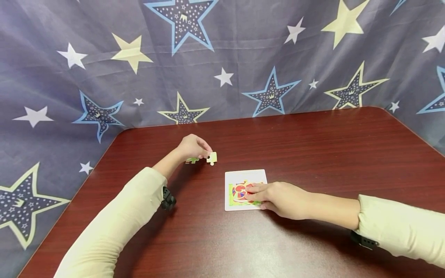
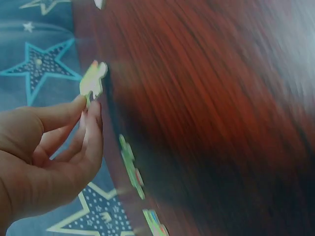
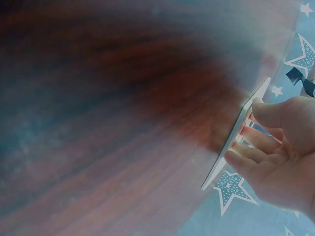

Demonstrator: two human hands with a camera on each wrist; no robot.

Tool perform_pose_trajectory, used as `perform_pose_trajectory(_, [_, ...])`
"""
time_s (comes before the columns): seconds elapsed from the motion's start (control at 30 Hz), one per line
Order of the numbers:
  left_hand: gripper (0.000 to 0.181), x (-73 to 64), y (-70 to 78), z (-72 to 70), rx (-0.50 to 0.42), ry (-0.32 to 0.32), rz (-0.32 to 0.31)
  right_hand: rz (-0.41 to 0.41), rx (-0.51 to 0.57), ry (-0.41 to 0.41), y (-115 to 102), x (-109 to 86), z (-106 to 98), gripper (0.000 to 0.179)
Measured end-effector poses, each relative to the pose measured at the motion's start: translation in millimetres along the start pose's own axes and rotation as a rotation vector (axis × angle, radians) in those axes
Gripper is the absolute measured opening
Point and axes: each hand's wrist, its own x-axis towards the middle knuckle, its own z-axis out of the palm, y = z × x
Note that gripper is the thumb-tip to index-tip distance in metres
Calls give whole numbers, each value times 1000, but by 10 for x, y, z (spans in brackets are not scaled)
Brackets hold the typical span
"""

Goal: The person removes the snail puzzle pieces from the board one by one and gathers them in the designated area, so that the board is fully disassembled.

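The left hand (image 1: 194,148), left of centre in the head view, pinches a pale yellow-green jigsaw piece (image 1: 212,157) between thumb and fingertips. The right hand (image 1: 283,200), right of centre, has its fingers stretched out flat on a white square puzzle board (image 1: 244,175) with rounded corners, the thumb at its near right edge.

The board lies just below the middle of the frame, printed or filled with a red, blue and green picture; the right fingers cover that picture's right part. Behind the left hand and partly hidden by it lies a green jigsaw piece (image 1: 192,160); the left wrist view shows another multicoloured jigsaw piece (image 2: 155,225) at its bottom edge, close to the green one.

A cream sleeve and a black wrist strap (image 1: 168,198) stretch from the lower left; a matching sleeve enters at the lower right. All lies on a glossy reddish-brown wood-grain surface (image 1: 330,154). A grey-blue fabric curtain (image 1: 233,34) with stars fills the top and left.
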Motion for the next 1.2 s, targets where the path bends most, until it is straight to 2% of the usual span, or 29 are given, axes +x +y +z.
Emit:
perform_pose_trajectory(0.1, [14, 25, -69, -13, 77, 46, 10, 3, -3, -6, -4, -1, 6, 42])
perform_pose_trajectory(0.3, [14, 18, -121, -19, 124, 60, 12, -2, -11, -8, -7, 7, 15, 41])
perform_pose_trajectory(0.43, [14, 11, -120, -7, 169, 79, 47, 3, -13, -10, -5, 5, 9, 41])
perform_pose_trajectory(0.63, [14, 30, -135, 34, 180, 87, 85, 8, -11, -15, -6, 6, 8, 42])
perform_pose_trajectory(0.8, [13, 41, -136, 51, 189, 90, 89, 6, -14, -14, -8, 7, 13, 41])
perform_pose_trajectory(1.0, [13, -2, -83, 49, 205, 102, 90, 9, -14, -16, -12, 5, 6, 41])
perform_pose_trajectory(1.2, [13, -106, 74, 145, 201, 71, 167, 14, -16, -14, -11, 3, -3, 42])
